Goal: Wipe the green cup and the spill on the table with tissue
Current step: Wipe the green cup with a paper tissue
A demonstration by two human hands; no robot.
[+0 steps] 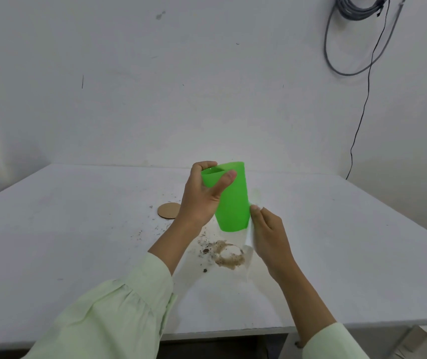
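My left hand [202, 200] gripped the cup [231, 200] above the white table [336, 242], right hand [269, 237] pinched tissue [249, 244] against its side, brown spill [229, 256] below, no readable writing, white wall [181, 86].

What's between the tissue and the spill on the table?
Nothing visible. The right hand holds the tissue against the green cup, which the left hand holds up; the brown spill lies uncovered just below.

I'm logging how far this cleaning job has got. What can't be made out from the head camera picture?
- Inside of the green plastic cup: hidden by its own wall and the left hand.
- White tissue: motion-blurred, partly behind the right hand.
- Round cardboard coaster: right edge hidden by the left hand.
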